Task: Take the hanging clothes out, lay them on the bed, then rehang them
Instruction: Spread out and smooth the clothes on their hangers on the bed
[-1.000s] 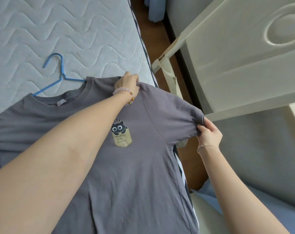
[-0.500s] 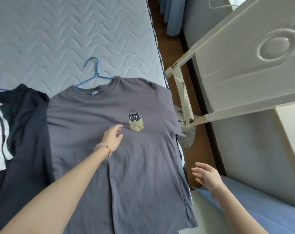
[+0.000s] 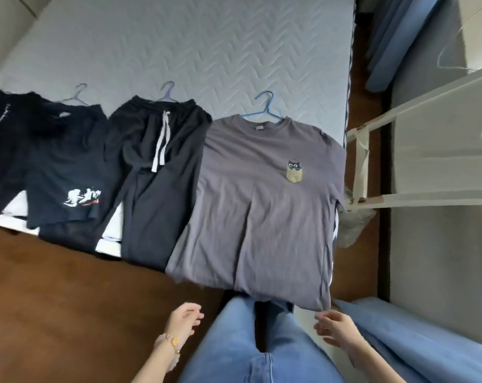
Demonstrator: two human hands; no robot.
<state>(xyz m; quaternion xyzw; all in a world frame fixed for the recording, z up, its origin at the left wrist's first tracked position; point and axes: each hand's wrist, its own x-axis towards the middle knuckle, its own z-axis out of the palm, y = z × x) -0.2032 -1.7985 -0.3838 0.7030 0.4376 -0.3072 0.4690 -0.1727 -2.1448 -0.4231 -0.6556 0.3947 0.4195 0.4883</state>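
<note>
A grey T-shirt (image 3: 257, 205) with a small cat print lies flat on the bed (image 3: 195, 51) at the right, still on its blue hanger (image 3: 264, 107). To its left lie dark trousers (image 3: 157, 172) with a white drawstring, dark printed shorts (image 3: 65, 172) and a black garment (image 3: 2, 139), each on a hanger. My left hand (image 3: 183, 323) and my right hand (image 3: 336, 327) hover low in front of the bed, off the clothes, fingers loosely apart and holding nothing. The right hand is just below the T-shirt's hem.
A white wardrobe door (image 3: 438, 150) stands open at the right, beside the bed's corner. Brown wooden floor (image 3: 54, 299) runs along the bed's near side. Blue curtains (image 3: 386, 42) hang at the top right. My jeans-clad legs (image 3: 250, 346) fill the bottom centre.
Both hands have let go of the grey T-shirt and pulled back toward my body. The view has drawn back, so the whole row of clothes now shows.
</note>
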